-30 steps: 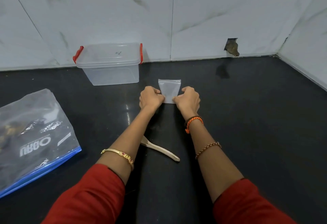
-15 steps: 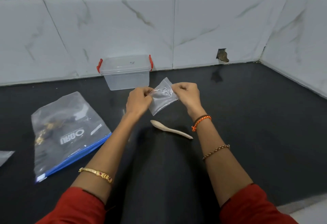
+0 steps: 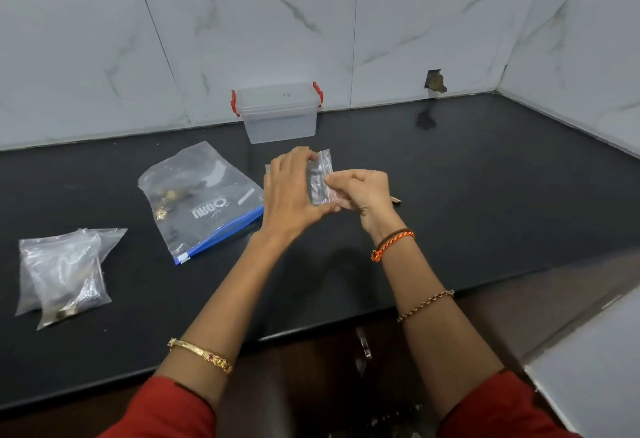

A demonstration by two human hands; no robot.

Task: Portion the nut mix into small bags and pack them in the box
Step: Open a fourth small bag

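A small clear bag (image 3: 320, 178) is held upright above the black counter (image 3: 485, 195) between both hands. My left hand (image 3: 294, 195) grips its left side, my right hand (image 3: 363, 193) pinches its right edge. It looks empty. The big zip bag of nut mix (image 3: 201, 200) with a blue seal lies flat to the left. A clear plastic box (image 3: 280, 114) with red clips and its lid on stands at the back by the wall. The tip of a wooden spoon (image 3: 396, 199) shows behind my right hand; the rest is hidden.
A bundle of clear plastic bags (image 3: 64, 271) lies at the far left of the counter. The tiled wall has a hole (image 3: 435, 81) at the back right. The counter's front edge (image 3: 311, 328) runs under my forearms, with a dark cabinet below.
The small bag has been lifted off the counter and turned upright between both hands. The view has pulled back, which brings the bundle of bags at the left and the counter's front edge into sight.
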